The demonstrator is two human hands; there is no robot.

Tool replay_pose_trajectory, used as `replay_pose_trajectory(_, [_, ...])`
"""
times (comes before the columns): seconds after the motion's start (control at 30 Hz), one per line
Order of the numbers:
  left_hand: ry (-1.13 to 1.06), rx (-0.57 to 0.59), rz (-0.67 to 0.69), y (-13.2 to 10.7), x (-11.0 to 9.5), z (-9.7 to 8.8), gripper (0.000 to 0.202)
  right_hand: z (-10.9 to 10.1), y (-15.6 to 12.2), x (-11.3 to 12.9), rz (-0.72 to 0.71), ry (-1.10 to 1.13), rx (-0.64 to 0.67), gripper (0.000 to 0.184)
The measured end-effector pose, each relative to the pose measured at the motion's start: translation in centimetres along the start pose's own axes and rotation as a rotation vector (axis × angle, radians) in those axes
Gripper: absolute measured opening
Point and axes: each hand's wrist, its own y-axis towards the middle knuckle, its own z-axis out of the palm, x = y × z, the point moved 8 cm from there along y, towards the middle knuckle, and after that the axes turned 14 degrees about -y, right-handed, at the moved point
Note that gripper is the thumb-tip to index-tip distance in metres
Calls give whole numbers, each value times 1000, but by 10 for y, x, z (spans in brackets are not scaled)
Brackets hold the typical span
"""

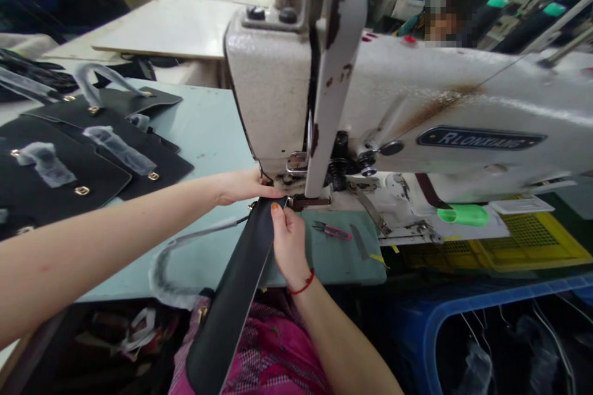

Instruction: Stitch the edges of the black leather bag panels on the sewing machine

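A black leather-like bag panel (pixel 236 278) slants from the sewing machine's needle area down over my lap. My right hand (pixel 290 241) pinches its upper right edge, thumb on top. At the panel's top end is my left hand (pixel 243 188), its thumb lying along the edge and its other fingers mostly hidden; it grips the panel close to the presser foot. A bag handle wrapped in clear plastic (pixel 169 265) loops out beside the panel on the left. Above both hands stands the white sewing machine (pixel 273 86). The needle itself is hidden.
Several black bag pieces with wrapped handles (pixel 115 148) lie left on the pale table (pixel 208 117). Pink thread snips (pixel 332 230) rest right of my right hand. A blue bin (pixel 430 327) and yellow crate (pixel 537 237) stand at right. A person (pixel 440 24) is behind the machine.
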Motion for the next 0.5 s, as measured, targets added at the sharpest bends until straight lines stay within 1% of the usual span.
replay_pose_trajectory(0.07, [23, 92, -38, -6, 7, 11, 36, -4, 2, -4, 4, 10, 87, 44])
replay_pose_trajectory(0.1, [15, 89, -39, -8, 8, 12, 37, -6, 3, -5, 7, 12, 130, 44])
replay_pose_trajectory(0.27, [-33, -30, -43, -18, 14, 13, 48, -17, 11, -6, 25, -5, 286, 42])
replay_pose_trajectory(0.37, [-38, -47, -49, -21, 18, 13, 45, -17, 15, -4, 29, -4, 363, 43])
replay_pose_trajectory(0.43, [-42, -41, -44, -19, 22, 12, 43, -20, 19, -5, 24, -31, 379, 43])
replay_pose_trajectory(0.5, [-56, -59, 1, -16, 26, 4, 38, -26, 21, -7, 11, -88, 366, 42])
